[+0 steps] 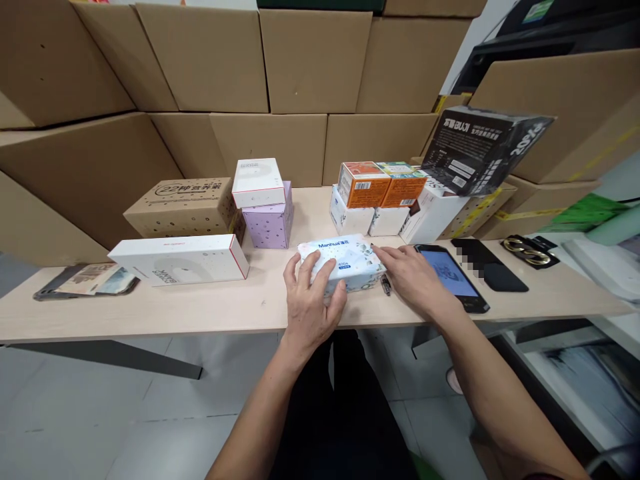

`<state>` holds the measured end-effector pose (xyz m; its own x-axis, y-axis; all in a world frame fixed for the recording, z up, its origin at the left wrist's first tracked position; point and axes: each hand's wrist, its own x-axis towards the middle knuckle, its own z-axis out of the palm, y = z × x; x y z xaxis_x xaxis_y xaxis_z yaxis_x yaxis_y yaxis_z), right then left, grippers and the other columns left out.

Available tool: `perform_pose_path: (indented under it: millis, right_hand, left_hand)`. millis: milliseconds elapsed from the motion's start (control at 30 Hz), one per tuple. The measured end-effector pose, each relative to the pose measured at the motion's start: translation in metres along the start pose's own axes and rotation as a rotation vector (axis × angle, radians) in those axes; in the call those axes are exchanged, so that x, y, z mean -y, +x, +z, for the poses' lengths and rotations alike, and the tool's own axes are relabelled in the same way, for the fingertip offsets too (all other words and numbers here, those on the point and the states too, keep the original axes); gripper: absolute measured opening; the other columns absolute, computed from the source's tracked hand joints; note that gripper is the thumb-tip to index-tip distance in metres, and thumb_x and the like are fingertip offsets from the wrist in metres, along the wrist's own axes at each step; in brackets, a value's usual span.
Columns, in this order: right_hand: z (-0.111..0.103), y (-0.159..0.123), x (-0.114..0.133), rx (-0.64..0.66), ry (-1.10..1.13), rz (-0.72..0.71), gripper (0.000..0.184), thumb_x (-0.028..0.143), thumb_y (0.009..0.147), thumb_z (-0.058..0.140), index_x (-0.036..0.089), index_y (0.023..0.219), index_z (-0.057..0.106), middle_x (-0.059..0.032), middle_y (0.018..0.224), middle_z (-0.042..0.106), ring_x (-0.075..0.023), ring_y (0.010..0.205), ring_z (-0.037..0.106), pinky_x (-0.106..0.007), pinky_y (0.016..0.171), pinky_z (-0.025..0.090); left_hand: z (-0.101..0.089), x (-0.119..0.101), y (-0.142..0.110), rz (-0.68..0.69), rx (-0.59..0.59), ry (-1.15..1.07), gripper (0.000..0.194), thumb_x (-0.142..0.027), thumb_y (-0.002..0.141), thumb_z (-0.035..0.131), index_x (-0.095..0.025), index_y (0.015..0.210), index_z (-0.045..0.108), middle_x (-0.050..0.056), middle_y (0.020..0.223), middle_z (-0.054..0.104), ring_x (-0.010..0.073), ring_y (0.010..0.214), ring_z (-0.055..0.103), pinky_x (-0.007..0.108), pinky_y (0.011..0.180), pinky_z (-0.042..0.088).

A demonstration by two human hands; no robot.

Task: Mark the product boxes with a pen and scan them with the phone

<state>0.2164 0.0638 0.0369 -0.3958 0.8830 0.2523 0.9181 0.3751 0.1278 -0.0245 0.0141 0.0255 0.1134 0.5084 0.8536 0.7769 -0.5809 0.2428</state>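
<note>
A soft pack of tissues (353,261), white and pale blue with "Manhua" printed on top, lies on the table in front of me. My left hand (313,293) grips its left part, with bent fingers over the top and the thumb at the front side. At the pack's right end is my right hand (417,280), palm down, its fingers stretched out and the fingertips against the end. A small dark object (385,285) sits just by the pack's right corner, too small to name. Right of it, partly behind my right wrist, lies a tablet (453,273) with a lit screen.
A long white box (180,260), a brown carton (180,203) and a white box (257,181) on a purple box (269,223) stand left. Orange boxes (365,187) rest on white ones at back right, near a black box (465,150). Cardboard walls (295,147) enclose the back.
</note>
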Motion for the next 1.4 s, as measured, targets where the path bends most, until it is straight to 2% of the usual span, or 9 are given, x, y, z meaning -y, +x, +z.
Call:
perform_pose_path:
  millis: [67,167,300,467,667,833,1000,1167,1400]
  right_hand:
    - [-0.002,-0.015,-0.004,-0.145,0.011,0.072,0.047,0.020,0.100,0.036,0.013,0.144,0.050,-0.0165,0.129,0.067,-0.0299,0.106,0.055,-0.041,0.094,0.043]
    - [-0.002,-0.047,-0.010,-0.327,-0.051,0.319,0.055,0.041,0.100,0.043,0.010,0.145,0.050,-0.0254,0.129,0.063,-0.0366,0.110,0.056,-0.051,0.094,0.045]
    - [0.002,-0.084,-0.014,-0.209,-0.068,0.703,0.088,0.071,0.089,0.048,0.009,0.151,0.044,-0.0338,0.132,0.054,-0.0492,0.111,0.056,-0.061,0.084,0.048]
    - [0.010,-0.089,-0.016,-0.052,0.079,0.846,0.091,0.070,0.088,0.051,0.011,0.156,0.036,-0.0288,0.128,0.058,-0.0463,0.114,0.057,-0.060,0.094,0.045]
    - [0.023,-0.081,-0.016,-0.227,0.144,0.872,0.083,0.051,0.084,0.061,0.005,0.150,0.043,-0.0295,0.125,0.059,-0.0447,0.118,0.054,-0.063,0.101,0.040]
    - [0.032,-0.085,-0.006,-0.462,0.311,0.765,0.086,0.056,0.081,0.060,0.003,0.147,0.046,-0.0282,0.130,0.059,-0.0420,0.122,0.054,-0.064,0.105,0.039]
    - [0.013,-0.076,0.034,-0.677,0.436,0.627,0.082,0.054,0.084,0.065,0.013,0.151,0.042,-0.0223,0.142,0.056,-0.0372,0.132,0.052,-0.060,0.110,0.040]
    - [-0.010,-0.052,0.087,-0.791,0.527,0.450,0.082,0.047,0.087,0.069,0.022,0.157,0.034,-0.0177,0.145,0.053,-0.0336,0.133,0.051,-0.057,0.108,0.044]
    - [0.002,-0.024,0.128,-0.829,0.457,0.323,0.073,0.045,0.091,0.064,0.018,0.153,0.037,-0.0212,0.138,0.053,-0.0345,0.129,0.051,-0.060,0.105,0.044]
  left_hand:
    - [0.000,0.000,0.000,-0.001,0.002,-0.007,0.027,-0.028,0.096,0.057,-0.017,0.120,0.063,0.015,0.126,0.065,0.0285,0.127,0.055,0.054,0.113,0.041]
    - [0.000,0.000,0.000,-0.004,0.008,-0.011,0.027,-0.029,0.097,0.056,-0.018,0.120,0.062,0.014,0.125,0.065,0.0282,0.127,0.056,0.053,0.114,0.040]
    - [0.001,0.000,0.000,0.001,0.018,-0.033,0.028,-0.027,0.096,0.057,-0.016,0.121,0.062,0.015,0.125,0.066,0.0285,0.127,0.057,0.053,0.115,0.038]
    - [0.003,0.002,-0.001,0.001,0.018,-0.038,0.029,-0.026,0.096,0.058,-0.015,0.122,0.062,0.017,0.125,0.065,0.0293,0.126,0.058,0.056,0.115,0.038]
    - [0.004,0.003,-0.003,0.006,0.011,-0.039,0.029,-0.024,0.094,0.060,-0.013,0.121,0.062,0.018,0.124,0.066,0.0298,0.125,0.059,0.055,0.114,0.039]
    - [0.005,0.002,-0.003,-0.002,0.011,-0.037,0.028,-0.025,0.095,0.059,-0.014,0.120,0.062,0.016,0.123,0.066,0.0291,0.125,0.058,0.055,0.113,0.041]
    - [0.005,0.001,-0.002,-0.005,0.010,-0.030,0.027,-0.025,0.095,0.059,-0.015,0.119,0.062,0.015,0.120,0.067,0.0283,0.123,0.059,0.054,0.113,0.041]
    - [0.003,0.000,-0.002,-0.015,0.008,-0.031,0.027,-0.024,0.095,0.057,-0.015,0.120,0.060,0.015,0.121,0.067,0.0275,0.122,0.059,0.052,0.112,0.042]
    - [0.004,0.004,-0.004,-0.071,0.027,-0.095,0.032,-0.019,0.096,0.044,-0.012,0.126,0.054,0.017,0.124,0.067,0.0259,0.122,0.061,0.053,0.114,0.040]
